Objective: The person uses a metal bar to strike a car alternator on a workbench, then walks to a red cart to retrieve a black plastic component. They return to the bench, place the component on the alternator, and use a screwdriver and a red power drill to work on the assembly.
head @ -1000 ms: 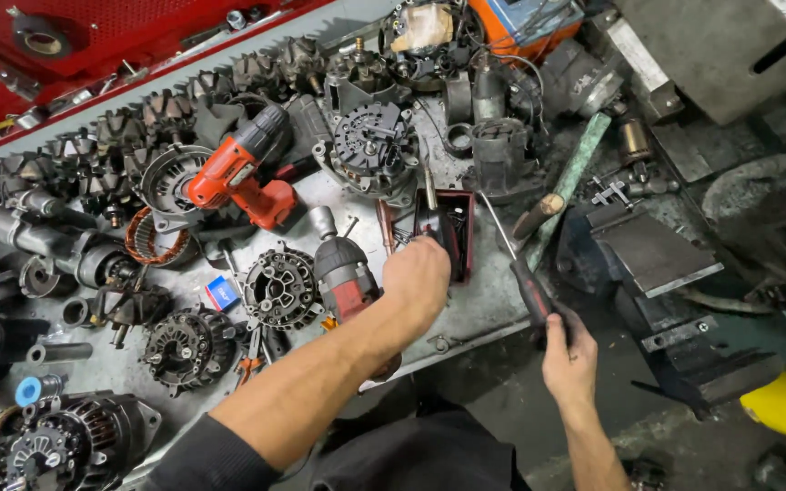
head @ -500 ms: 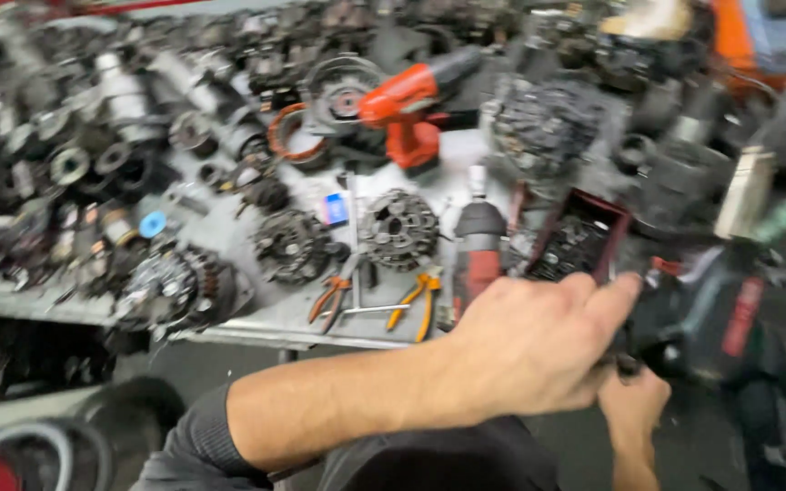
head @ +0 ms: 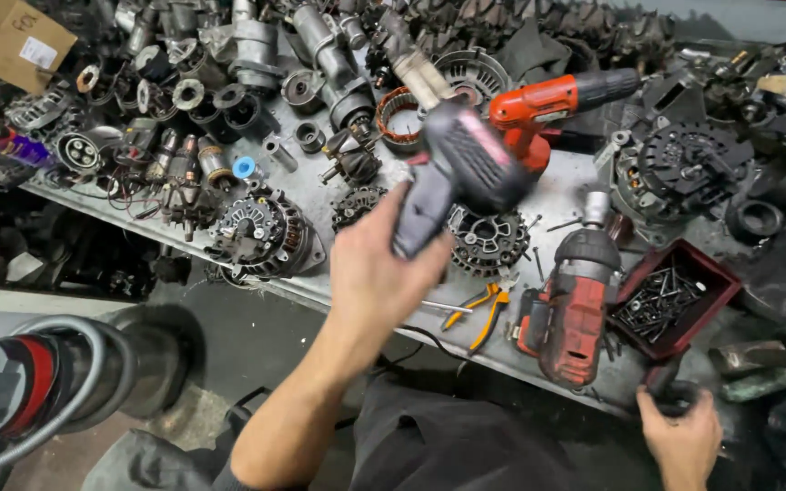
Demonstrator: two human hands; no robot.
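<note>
My left hand (head: 384, 273) grips the handle of a dark grey power tool (head: 466, 173) and holds it up over the metal bench (head: 566, 186), its metal nose pointing away to the upper left. My right hand (head: 680, 436) is low at the bench's near edge, closed around a small dark round part (head: 675, 395), just below a red tray (head: 719, 284) of screws. Between my hands a red and black impact driver (head: 575, 300) lies on the bench. Orange-handled pliers (head: 484, 309) lie beside it.
A red cordless drill (head: 548, 105) lies behind the raised tool. Alternators (head: 261, 232), stators and rotors crowd the bench. A cardboard box (head: 11, 36) sits at the far left. A black and red machine with a hose (head: 29, 382) stands on the floor at the lower left.
My left hand has taken hold of the dark grey power tool and raised it over the bench. My right hand has dropped to the bench's near edge. The view has swung left.
</note>
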